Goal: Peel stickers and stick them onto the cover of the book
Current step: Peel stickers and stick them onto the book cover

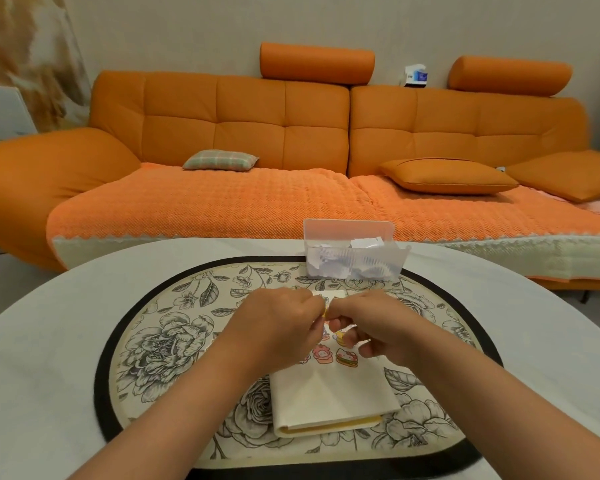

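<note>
White table (42,341) carries an oval floral placemat (160,355). Cream book (333,393) lies closed toward the table's near edge, stickers (346,357) on its cover. Clear box (355,259) of paper scraps sits toward the far edge. Left hand (278,327) and right hand (374,329) meet above the book, both pinching a small yellowish sticker piece (324,315).
</note>
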Demonstrator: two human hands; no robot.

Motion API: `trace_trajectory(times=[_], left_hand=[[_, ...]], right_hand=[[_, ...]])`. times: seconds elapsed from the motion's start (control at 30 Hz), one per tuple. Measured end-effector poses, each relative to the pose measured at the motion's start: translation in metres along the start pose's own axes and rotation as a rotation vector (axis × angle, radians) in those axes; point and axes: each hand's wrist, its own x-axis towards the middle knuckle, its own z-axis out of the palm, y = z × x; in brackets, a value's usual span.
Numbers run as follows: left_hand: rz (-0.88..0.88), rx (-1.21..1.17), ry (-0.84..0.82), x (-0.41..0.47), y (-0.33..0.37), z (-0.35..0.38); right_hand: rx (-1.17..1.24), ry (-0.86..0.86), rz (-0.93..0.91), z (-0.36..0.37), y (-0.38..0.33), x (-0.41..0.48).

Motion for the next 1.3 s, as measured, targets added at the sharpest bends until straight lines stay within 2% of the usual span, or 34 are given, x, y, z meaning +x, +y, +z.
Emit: trace_trajectory(times=[0.1,0.17,0.3,0.33,0.4,0.5,0.6,0.73,0.93,1.17,1.3], left_hand=[[-0.016,-0.025,-0.087,-0.003,0.002,-0.005],[-0.096,-0.090,-0.124,-0.003,0.005,-0.009],[-0.580,-0.417,-0.181,0.000,0.007,-0.018],[-0.672,-0.518,-0.193,0.000,0.007,-0.018],[-0.748,-0.674,-0.222,-0.001,0.006,-0.019],[-0.782,-0.835,-0.288,0.000,0.009,-0.024],[-0.824,-0.872,-0.307,0.000,0.012,-0.028],[-0.883,-0.913,-0.252,-0.002,0.012,-0.031],[-0.972,-0.940,-0.084,-0.010,0.021,-0.030],[-0.984,-1.085,-0.080,-0.018,0.026,-0.037],[-0.936,-0.970,-0.071,-0.024,0.022,-0.039]], right_hand=[[-0.035,-0.033,0.053,-0.002,0.003,0.000],[-0.077,-0.020,0.035,-0.003,0.006,0.000],[-0.258,0.017,-0.204,-0.005,0.009,-0.001],[-0.289,0.013,-0.252,-0.006,0.009,-0.003],[-0.324,-0.010,-0.311,-0.006,0.009,-0.007],[-0.398,-0.032,-0.354,-0.005,0.010,-0.010],[-0.425,-0.036,-0.368,-0.002,0.010,-0.012],[-0.331,-0.012,-0.336,-0.001,0.005,-0.017],[-0.183,0.012,-0.273,-0.002,0.003,-0.022],[-0.145,0.040,-0.336,0.006,0.003,-0.025],[-0.224,0.068,-0.334,0.009,0.003,-0.026]])
